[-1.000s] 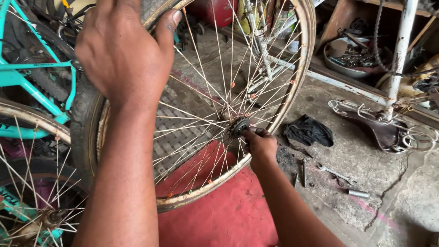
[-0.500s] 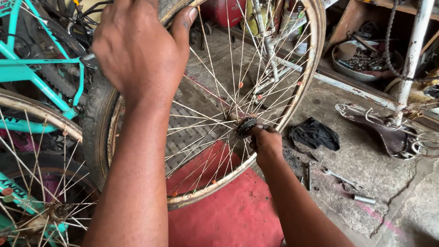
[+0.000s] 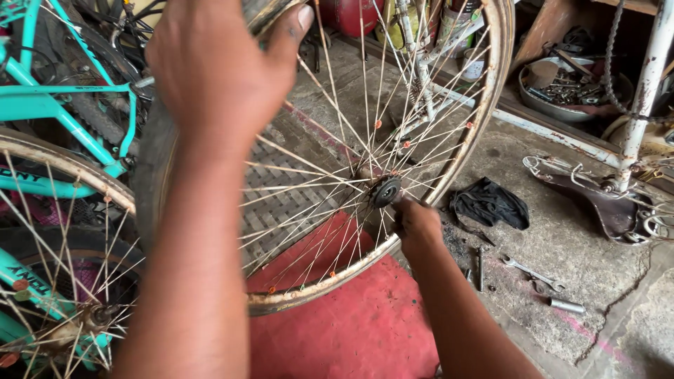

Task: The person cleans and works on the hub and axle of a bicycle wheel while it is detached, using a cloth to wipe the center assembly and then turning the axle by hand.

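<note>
Bicycle wheel (image 3: 449, 161) stands upright at centre frame, its rusty rim resting low against a red surface (image 3: 351, 330).

Left hand (image 3: 217, 70), upper left of frame, is closed over the top of the rim and tyre, thumb hooked on the far side. Judged: this grip keeps the wheel vertical and stops it rolling.

Right hand (image 3: 415, 223), just right of centre, is pinched shut at the hub (image 3: 385, 189), fingertips on its axle end. What they pinch is too small to tell.

Spanner (image 3: 532, 272) and short metal socket (image 3: 566, 305) lie on the concrete floor (image 3: 562, 231) at lower right, within reach. Black rag (image 3: 490, 203) lies near them. Turquoise bicycle frame (image 3: 63, 119) at left.
</note>
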